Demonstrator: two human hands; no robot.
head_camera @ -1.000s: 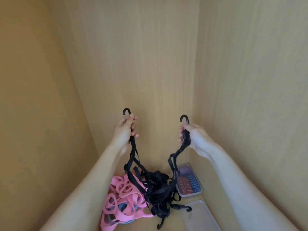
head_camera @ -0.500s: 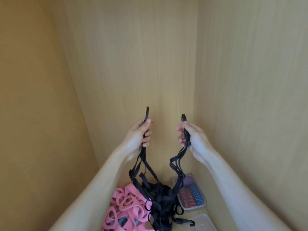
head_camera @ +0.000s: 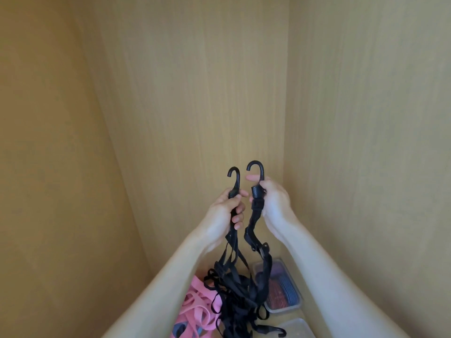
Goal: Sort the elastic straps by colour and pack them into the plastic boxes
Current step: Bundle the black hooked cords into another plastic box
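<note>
Step, likely: bundling black hooked straps [head_camera: 234, 298].
Grips: left hand [head_camera: 225, 209] and right hand [head_camera: 276, 201] each grasp a hook end.
Next: fold into clear plastic box [head_camera: 298, 324].

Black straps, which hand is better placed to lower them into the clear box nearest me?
Probably the right hand. Both hands grip hook ends of the black straps, but the clear box lies right, below that arm; the left hand is nearer the pink straps.
</note>
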